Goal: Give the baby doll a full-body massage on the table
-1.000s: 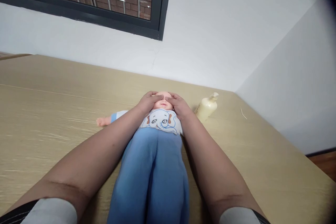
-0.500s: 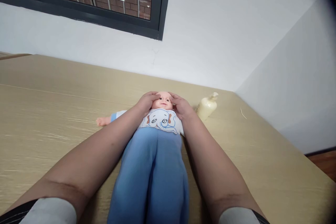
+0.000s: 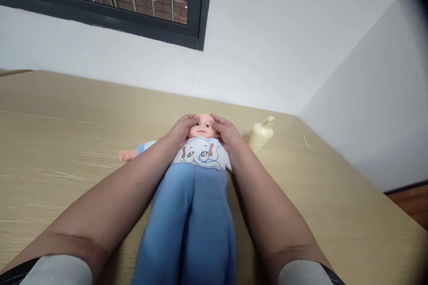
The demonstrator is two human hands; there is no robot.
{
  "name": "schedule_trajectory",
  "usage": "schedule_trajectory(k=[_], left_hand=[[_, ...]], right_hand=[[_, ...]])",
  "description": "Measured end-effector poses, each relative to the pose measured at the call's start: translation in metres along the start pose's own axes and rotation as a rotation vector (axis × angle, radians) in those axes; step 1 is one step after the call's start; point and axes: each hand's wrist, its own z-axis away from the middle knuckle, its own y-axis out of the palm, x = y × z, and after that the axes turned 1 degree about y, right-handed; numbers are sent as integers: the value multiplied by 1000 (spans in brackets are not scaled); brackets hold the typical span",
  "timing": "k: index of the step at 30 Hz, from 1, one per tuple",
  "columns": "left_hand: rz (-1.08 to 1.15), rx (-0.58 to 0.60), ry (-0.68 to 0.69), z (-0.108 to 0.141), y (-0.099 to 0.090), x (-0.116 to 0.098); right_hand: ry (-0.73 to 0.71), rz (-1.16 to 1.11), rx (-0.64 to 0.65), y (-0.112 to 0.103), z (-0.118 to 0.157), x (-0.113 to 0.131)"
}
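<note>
A baby doll [image 3: 194, 213] lies on its back on the wooden surface, head at the far end. It wears blue trousers and a white top with an elephant print [image 3: 198, 153]. My left hand [image 3: 183, 130] cups the left side of the doll's head [image 3: 202, 130], thumb across the brow. On the other side my right hand [image 3: 224, 131] cups the head the same way. Between my thumbs the doll's eyes and mouth show; the sides of its head are covered. One doll arm [image 3: 129, 154] sticks out past my left forearm.
A pale yellow pump bottle [image 3: 260, 134] stands right of my right hand. Farther right lies a thin pale strip [image 3: 306, 142]. The wooden surface [image 3: 67, 116] meets a white wall [image 3: 261, 53] with a dark-framed window [image 3: 199, 13] at the back.
The view has shifted slightly, so everything sits a little farther left. My thumbs have slid slightly upward over the doll's brow, and both hands stay on its head.
</note>
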Motion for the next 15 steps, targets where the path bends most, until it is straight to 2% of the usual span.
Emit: schedule_trajectory(k=[6, 10, 15], left_hand=[[71, 92, -13, 2, -1, -4], [116, 51, -35, 3, -4, -7], [98, 30, -74, 6, -6, -10]], right_hand=[[-81, 106, -21, 8, -4, 3], [-104, 187, -39, 8, -7, 4], [-202, 245, -26, 10, -11, 8]])
